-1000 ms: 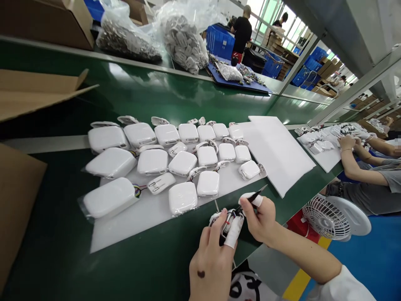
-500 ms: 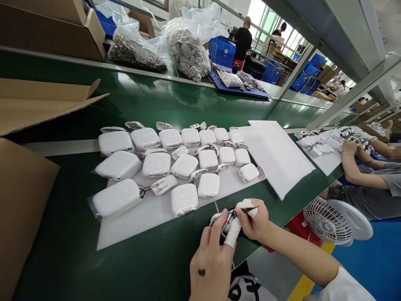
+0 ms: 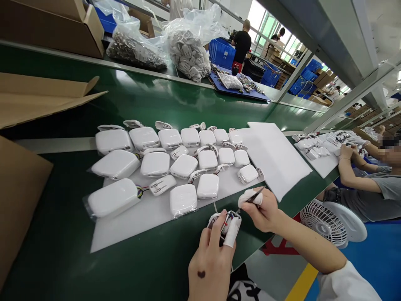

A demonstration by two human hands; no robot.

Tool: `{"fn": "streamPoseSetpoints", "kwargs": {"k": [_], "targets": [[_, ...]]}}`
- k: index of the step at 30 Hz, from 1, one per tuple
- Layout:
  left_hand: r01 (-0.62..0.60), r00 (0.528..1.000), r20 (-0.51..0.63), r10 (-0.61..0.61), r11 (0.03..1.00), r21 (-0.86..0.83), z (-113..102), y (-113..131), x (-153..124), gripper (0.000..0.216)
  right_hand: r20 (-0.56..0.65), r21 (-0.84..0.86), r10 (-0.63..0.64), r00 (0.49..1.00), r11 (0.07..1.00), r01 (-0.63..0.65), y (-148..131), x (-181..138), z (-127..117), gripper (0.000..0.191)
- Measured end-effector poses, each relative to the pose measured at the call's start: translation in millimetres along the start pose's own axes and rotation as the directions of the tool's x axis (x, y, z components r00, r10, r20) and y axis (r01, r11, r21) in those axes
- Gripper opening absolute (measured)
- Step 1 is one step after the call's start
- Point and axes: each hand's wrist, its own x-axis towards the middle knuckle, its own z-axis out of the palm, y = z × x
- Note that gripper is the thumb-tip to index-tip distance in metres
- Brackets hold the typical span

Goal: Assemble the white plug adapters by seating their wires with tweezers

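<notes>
Though the bench (image 3: 150, 259) ends nearby, the held casing (image 3: 226, 223) has room leftward.

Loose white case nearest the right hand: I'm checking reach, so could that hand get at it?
Probably yes: nothing visible stands between the right hand and the white case, though the held pointed tool might hinder grasping.

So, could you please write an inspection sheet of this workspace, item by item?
Surface: green worktop; white sheet beneath rows of white cases.
Job's things: open case with exposed insides; dark tool.
Clutter: cardboard box at left; filled plastic bags behind.
Grip: left hand holds the open case; right hand holds the dark tool.
Cables: coloured wires at the front-left case and in the open case.
Surroundings: white fan and a co-worker at right.
</notes>
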Motion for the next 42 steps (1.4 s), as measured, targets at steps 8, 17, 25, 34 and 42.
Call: {"fn": "streamPoseSetpoints", "kwargs": {"k": [8,17,25,34,42], "targets": [[0.005,1.0,0.022,-0.005,1.0,0.018,0,0,1,0.022,0.145,0.001,0.021,0.989,1.0,-0.021,16,1,14,0.03],[-0.014,1.0,0.011,0.014,1.0,0.005,2,-2,1,0.026,-0.142,-0.204,0.052,0.989,0.976,-0.08,0,-31,30,0.022],[-0.022,1.0,0.014,0.021,1.0,0.022,0,-2,-2,0.039,-0.211,-0.32,0.169,0.963,0.919,-0.232,-22,-16,20,0.023],[0.0,1.0,0.008,-0.001,1.0,0.024,0,-1,-2,0.034,-0.153,-0.258,0.21,0.966,0.935,-0.244,-16,-14,16,0.025],[-0.012,1.0,0.007,0.012,1.0,-0.01,0,-2,-1,0.031,-0.153,-0.35,0.01,0.988,0.935,-0.064,-3,-37,31,0.01]]}}
